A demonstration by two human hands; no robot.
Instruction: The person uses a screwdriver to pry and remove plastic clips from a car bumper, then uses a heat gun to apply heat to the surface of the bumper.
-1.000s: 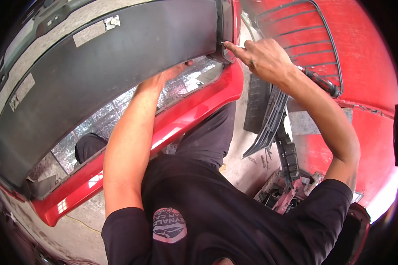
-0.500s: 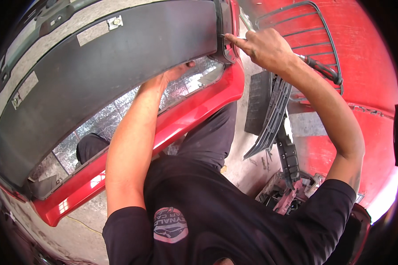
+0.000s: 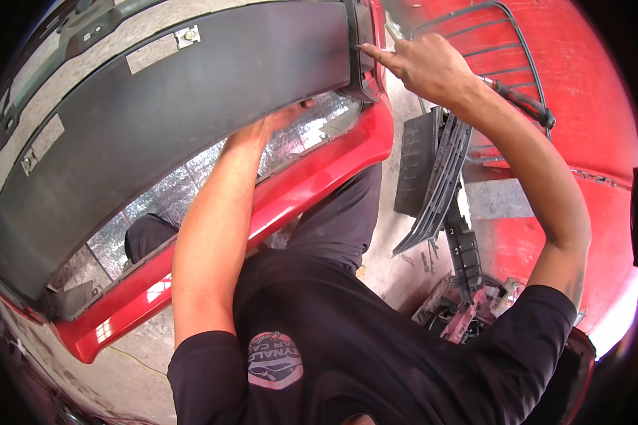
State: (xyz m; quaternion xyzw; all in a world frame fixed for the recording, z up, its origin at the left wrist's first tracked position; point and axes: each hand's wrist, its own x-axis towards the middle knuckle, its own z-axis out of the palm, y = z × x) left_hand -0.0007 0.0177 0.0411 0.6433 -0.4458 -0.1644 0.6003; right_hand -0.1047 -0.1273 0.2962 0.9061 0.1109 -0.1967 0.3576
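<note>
A long curved dark grey panel spans the upper left, above the red bumper. My left hand reaches under the panel's lower edge, its fingers mostly hidden. My right hand is at the panel's right end, index finger stretched toward the dark end piece, the other fingers curled; whether they hold something is unclear. A thin dark sliver shows at the fingertip. Behind the right wrist lies a black-handled tool on red bodywork.
A black wire frame lies on red bodywork at right. Black slatted trims, a bracket and jumbled parts stand below it. A foil-like silver sheet shows under the panel, and a thin yellow cord lies on the floor.
My right hand has moved gradually upward along the panel's right end, with its forearm shifting slightly rightward. My left hand and forearm have shifted slightly right; the panel has barely moved.
</note>
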